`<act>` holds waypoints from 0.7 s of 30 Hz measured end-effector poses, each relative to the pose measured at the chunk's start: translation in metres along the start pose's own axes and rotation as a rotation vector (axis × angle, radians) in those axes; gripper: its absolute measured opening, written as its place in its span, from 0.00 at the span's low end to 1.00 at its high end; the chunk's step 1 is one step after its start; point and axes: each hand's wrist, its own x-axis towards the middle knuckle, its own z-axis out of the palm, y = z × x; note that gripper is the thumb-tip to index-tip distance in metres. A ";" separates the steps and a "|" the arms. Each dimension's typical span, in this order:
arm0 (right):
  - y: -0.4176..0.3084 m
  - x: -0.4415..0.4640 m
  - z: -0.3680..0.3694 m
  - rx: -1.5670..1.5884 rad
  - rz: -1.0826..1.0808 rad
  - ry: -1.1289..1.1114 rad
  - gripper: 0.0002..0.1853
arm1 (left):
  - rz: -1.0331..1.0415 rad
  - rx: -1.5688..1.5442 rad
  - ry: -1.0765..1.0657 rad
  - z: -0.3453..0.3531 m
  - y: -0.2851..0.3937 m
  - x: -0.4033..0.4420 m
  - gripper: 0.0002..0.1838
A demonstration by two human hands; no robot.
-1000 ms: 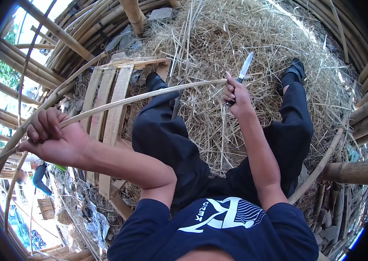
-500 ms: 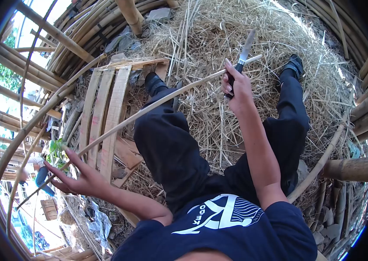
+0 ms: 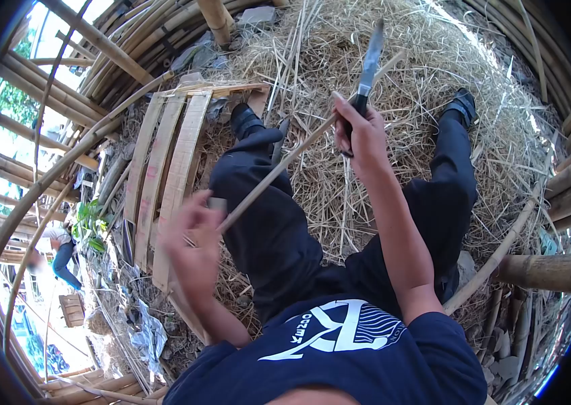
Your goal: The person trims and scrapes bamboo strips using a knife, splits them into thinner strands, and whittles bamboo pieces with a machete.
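Note:
My right hand (image 3: pixel 366 138) is closed around the dark handle of a knife (image 3: pixel 371 64), its blade pointing up and away from me. A long, thin bamboo strip (image 3: pixel 275 172) runs past this hand, its far end (image 3: pixel 390 64) showing beside the blade. Whether the right fingers also press on the strip is hidden. The strip slopes down to my left hand (image 3: pixel 194 246), which is smeared by motion, so its grip cannot be made out. A small greyish patch shows at the left fingers, too blurred to name.
Dry straw (image 3: pixel 407 61) covers the ground between my legs (image 3: pixel 258 223). A slatted wooden pallet (image 3: pixel 181 152) lies to the left. Bamboo poles (image 3: pixel 76 162) frame the left side, and a thick bamboo pole (image 3: pixel 548 270) juts in at right. Another person (image 3: pixel 63 253) is beyond the left poles.
My left hand has moved right and up, inward along the strip from its lower end. The strip slopes more steeply. My right hand has shifted slightly left, and the knife points higher.

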 end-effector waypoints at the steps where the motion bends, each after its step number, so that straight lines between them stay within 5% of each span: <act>1: -0.001 -0.003 0.002 -0.062 0.003 -0.039 0.13 | -0.067 -0.027 -0.166 0.016 0.015 -0.006 0.17; 7: -0.007 -0.022 0.010 -0.251 0.077 -0.212 0.14 | -0.082 -0.260 -0.408 0.076 0.022 -0.029 0.18; 10: -0.006 -0.027 0.013 -0.322 0.107 -0.318 0.16 | -0.351 -0.513 -0.715 0.086 0.016 -0.024 0.12; 14: 0.000 -0.020 0.002 -0.783 -0.055 -0.183 0.21 | -0.269 -0.687 -0.513 0.110 -0.007 -0.026 0.11; 19: -0.022 -0.036 0.009 -0.832 -0.045 -0.179 0.19 | -0.226 -0.739 -0.529 0.106 -0.010 -0.007 0.10; 21: -0.029 -0.037 0.010 -0.853 -0.067 -0.186 0.18 | -0.356 -0.863 -0.549 0.104 -0.007 0.003 0.10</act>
